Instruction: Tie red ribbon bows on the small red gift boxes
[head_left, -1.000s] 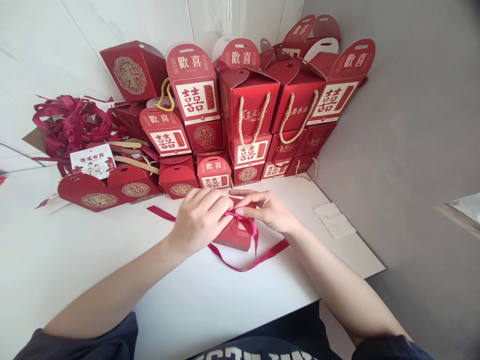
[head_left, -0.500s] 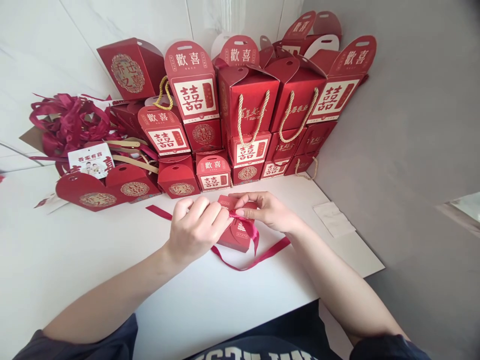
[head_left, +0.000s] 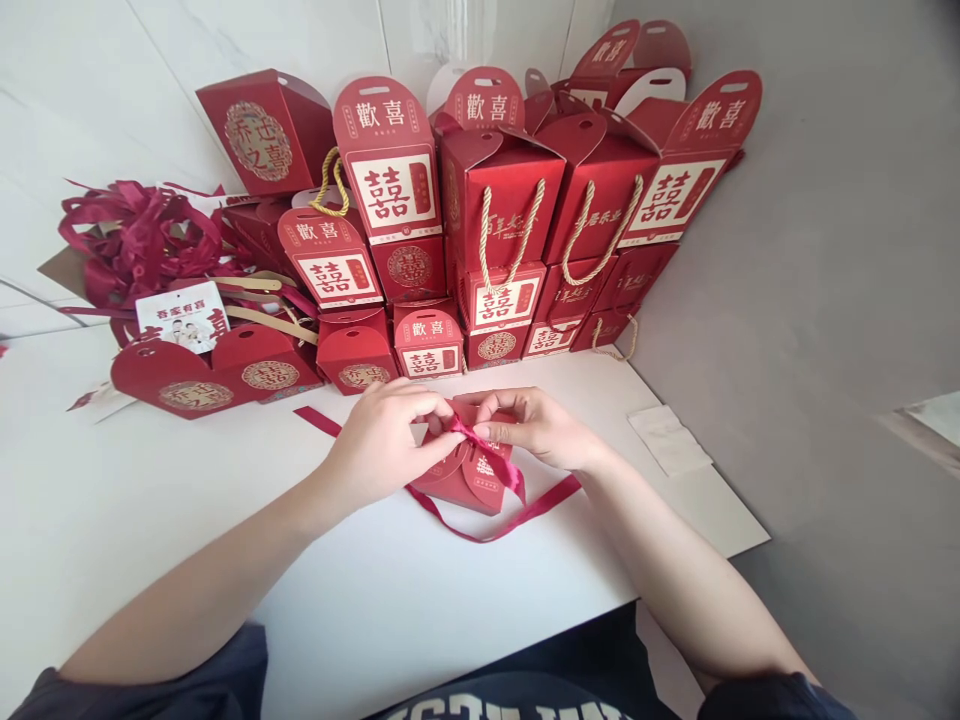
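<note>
The head view takes in a pale table backed by white tiles, with a grey wall beyond its right edge. Red gift boxes stand stacked along the far edge, probably to keep them out of the arms' way; a ribbon tangle sits at the far left. The small box lies around the table's middle, flaps up, which seems to offer its top to both hands. The left hand pinches a ribbon between thumb and finger; the right hand pinches it just beside, also narrowly, likely to keep the 2 sides gathered. Fingers hide any knot. A loose strip curves past the box's near side; whether it joins the ribbon, I cannot tell.
</note>
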